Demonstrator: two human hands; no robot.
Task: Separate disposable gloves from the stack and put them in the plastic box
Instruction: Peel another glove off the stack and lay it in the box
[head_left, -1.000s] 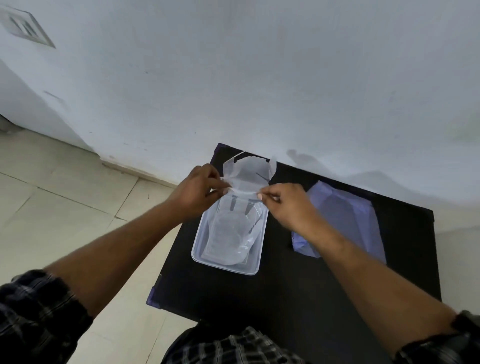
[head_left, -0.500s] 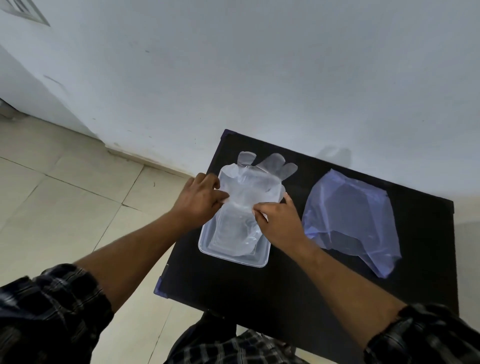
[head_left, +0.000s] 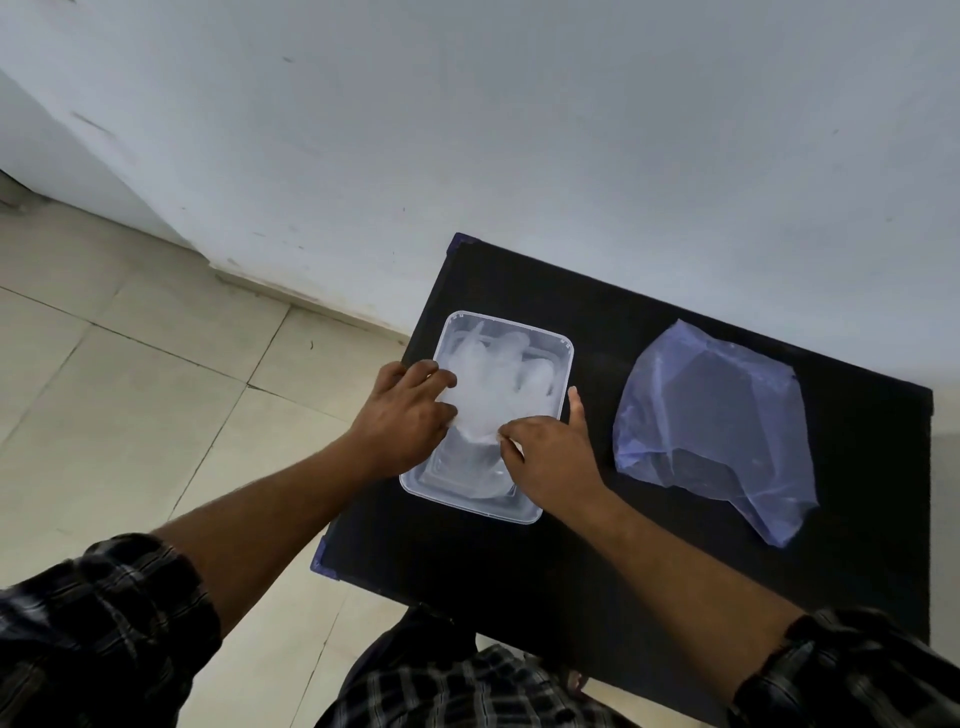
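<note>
Both hands press down on a thin translucent disposable glove (head_left: 493, 395) lying inside the clear rectangular plastic box (head_left: 563, 349). Left hand (head_left: 402, 415) rests over the box's left rim, its grip spread flat with fingers on the glove's edge. Right hand (head_left: 550, 457) sits at the near right part of the box, its thumb and curled fingers pinched together on the glove's lower edge, while its forefinger points along the right rim. More crumpled clear gloves fill the box beneath. On the black surface (head_left: 623, 545), well apart to the right, lies the bluish translucent stack of gloves (head_left: 717, 431), flat and untouched
</note>
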